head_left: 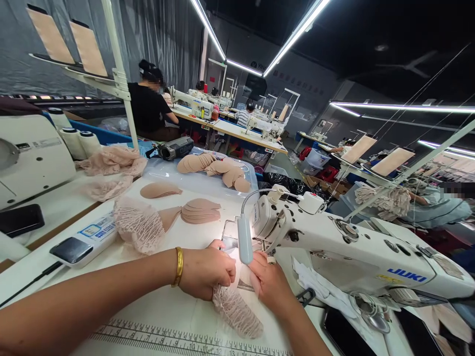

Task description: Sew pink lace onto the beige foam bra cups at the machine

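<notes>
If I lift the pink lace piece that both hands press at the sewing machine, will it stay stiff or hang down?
The lace piece would probably droop: it lies crumpled below the left hand and right hand. Its open mesh suggests it is light. It may snag easily near the sewing machine.

This is looking like a garment factory floor. Rows of white sewing machines (345, 252) are standing on long tables (237, 131), other workers (150, 106) are sitting at them, thread cones (74, 141) and stacked fabric cups (200, 210) are waiting under strip lights (297, 34).
</notes>
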The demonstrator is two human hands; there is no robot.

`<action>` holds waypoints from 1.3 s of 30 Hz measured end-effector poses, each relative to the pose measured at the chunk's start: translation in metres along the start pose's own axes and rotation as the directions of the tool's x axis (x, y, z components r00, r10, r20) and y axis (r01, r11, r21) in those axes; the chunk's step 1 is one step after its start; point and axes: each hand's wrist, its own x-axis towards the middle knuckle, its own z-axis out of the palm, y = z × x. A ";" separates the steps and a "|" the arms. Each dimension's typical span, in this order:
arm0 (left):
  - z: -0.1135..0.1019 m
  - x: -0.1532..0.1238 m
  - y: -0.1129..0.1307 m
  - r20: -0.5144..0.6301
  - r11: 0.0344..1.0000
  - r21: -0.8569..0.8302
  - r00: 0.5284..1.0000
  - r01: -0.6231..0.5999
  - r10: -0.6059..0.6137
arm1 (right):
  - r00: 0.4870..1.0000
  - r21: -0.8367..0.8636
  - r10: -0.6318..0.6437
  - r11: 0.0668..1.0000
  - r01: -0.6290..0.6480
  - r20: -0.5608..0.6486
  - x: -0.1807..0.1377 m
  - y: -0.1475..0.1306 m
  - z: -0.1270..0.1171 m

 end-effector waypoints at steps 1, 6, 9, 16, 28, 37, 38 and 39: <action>0.000 0.000 0.000 -0.003 1.000 0.002 1.000 -0.003 0.003 | 1.000 0.004 -0.001 1.000 0.001 0.002 0.000 0.000 0.000; 0.000 -0.001 -0.001 -0.045 1.000 -0.002 0.999 -0.012 0.012 | 0.999 0.013 -0.030 0.999 0.031 -0.033 -0.001 -0.004 -0.001; 0.000 -0.001 -0.006 -0.061 1.000 -0.003 0.998 0.002 -0.003 | 0.998 0.018 -0.034 0.999 0.035 -0.054 -0.001 -0.004 0.000; 0.002 0.000 -0.019 -0.101 0.998 0.063 0.995 0.024 -0.017 | 0.990 0.013 -0.098 0.995 0.100 -0.102 -0.001 -0.006 0.000; 0.001 0.003 -0.015 -0.056 0.984 0.173 0.998 0.031 -0.022 | 0.968 0.061 -0.229 0.973 0.224 0.098 -0.004 -0.028 -0.016; 0.014 0.008 -0.024 -0.189 0.880 0.474 0.976 -0.002 0.104 | 0.973 0.059 -0.224 0.972 0.227 -0.062 -0.005 -0.022 -0.009; 0.017 0.008 -0.026 -0.210 0.865 0.502 0.971 0.004 0.117 | 0.972 0.067 -0.218 0.972 0.224 -0.090 -0.005 -0.022 -0.008; 0.020 0.009 -0.027 -0.229 0.853 0.523 0.965 0.011 0.128 | 0.972 0.068 -0.210 0.974 0.218 -0.105 -0.005 -0.021 -0.008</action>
